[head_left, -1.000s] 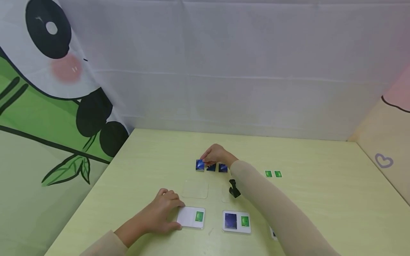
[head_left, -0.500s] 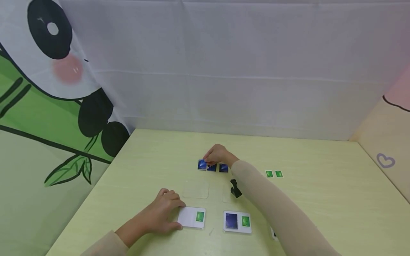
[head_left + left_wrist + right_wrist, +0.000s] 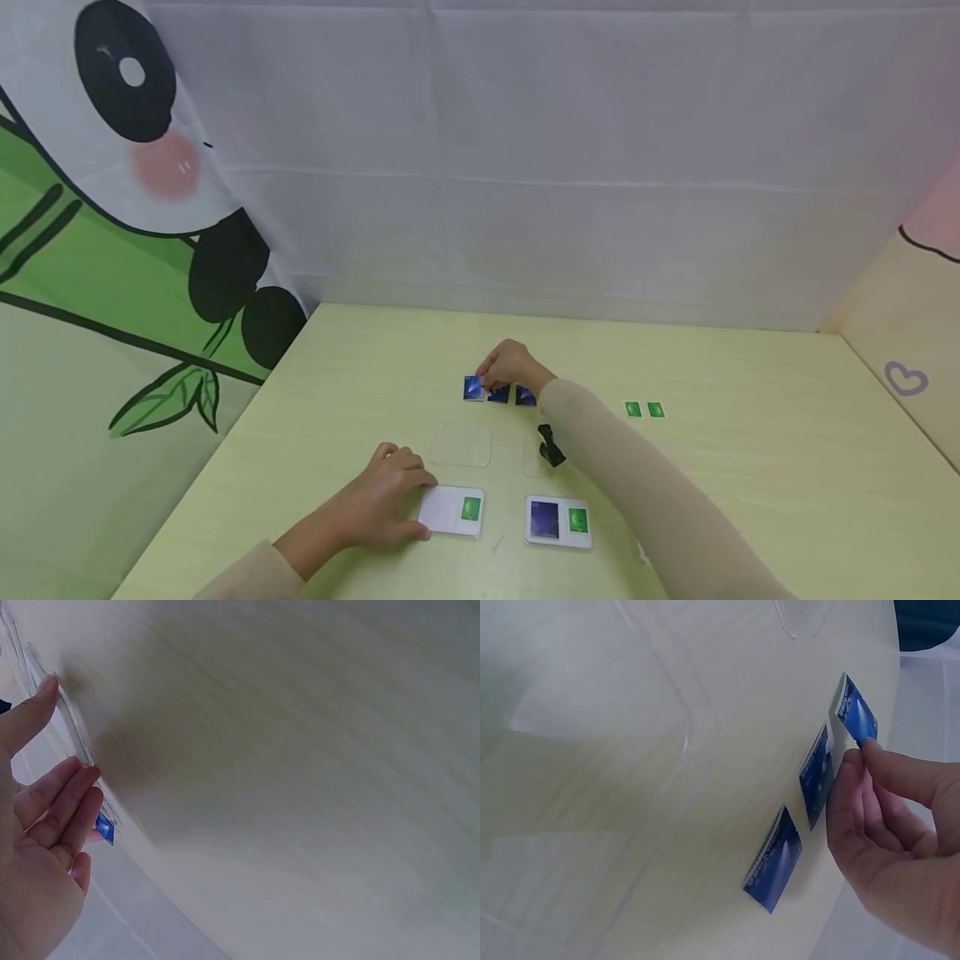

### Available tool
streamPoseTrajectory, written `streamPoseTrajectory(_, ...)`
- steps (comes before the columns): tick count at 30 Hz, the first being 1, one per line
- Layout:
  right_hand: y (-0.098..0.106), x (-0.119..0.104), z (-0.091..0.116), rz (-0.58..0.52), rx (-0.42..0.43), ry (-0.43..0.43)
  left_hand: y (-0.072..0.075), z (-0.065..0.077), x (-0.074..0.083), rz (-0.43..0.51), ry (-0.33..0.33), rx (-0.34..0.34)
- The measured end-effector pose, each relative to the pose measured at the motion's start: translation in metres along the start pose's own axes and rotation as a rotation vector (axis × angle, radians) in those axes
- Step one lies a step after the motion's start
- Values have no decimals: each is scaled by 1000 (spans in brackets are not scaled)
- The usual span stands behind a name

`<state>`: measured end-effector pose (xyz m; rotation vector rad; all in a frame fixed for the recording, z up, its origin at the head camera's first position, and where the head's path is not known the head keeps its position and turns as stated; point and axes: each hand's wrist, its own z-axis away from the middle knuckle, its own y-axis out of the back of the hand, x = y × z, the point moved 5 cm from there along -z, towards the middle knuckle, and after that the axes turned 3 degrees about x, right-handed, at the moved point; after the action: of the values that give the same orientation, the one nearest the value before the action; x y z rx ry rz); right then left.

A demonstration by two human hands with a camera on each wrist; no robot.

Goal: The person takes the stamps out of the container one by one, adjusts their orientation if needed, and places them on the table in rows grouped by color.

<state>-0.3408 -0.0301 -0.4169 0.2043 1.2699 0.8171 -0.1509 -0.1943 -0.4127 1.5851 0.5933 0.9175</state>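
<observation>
Right hand [image 3: 506, 364], upper middle of the table: thumb and fingertips together, pinching the near corner of the leftmost blue card [image 3: 473, 388]. The card's far end sticks out past the fingers in the right wrist view.

Middle blue card [image 3: 817, 776] sits just beside the curled fingers, little side room there. Right blue card [image 3: 774, 861] is next along the row, near the forearm in the head view. A strip of tabletop [image 3: 750, 400] separates the row from the back edge, where the table meets the white cloth [image 3: 525, 167].

Left hand [image 3: 386, 496], lower left of centre: thumb and fingers apart, clamped across the left end of the white card [image 3: 446, 508], thumb at the lower corner, fingertips at the upper one. Its green patch [image 3: 471, 509] is at the right end, away from the fingers. Gap to its right, then the second white card [image 3: 558, 522].

Clear sheet [image 3: 461, 445] lies just above the held card, between it and the blue row. Black object [image 3: 551, 447] is close to the right sleeve [image 3: 652, 475], tight on that side.

Two green pieces [image 3: 633, 409] lie right of centre, well apart from both hands. Widest stretch of tabletop runs from them to the right edge.
</observation>
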Motion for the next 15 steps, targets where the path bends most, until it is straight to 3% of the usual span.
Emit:
streamPoseTrajectory(7,4,-2,-1,36,29,26,0,-3,1,0,10,-2)
streamPoseTrajectory(15,5,-3,-8,153,66,61,1,-6,3,2,12,14)
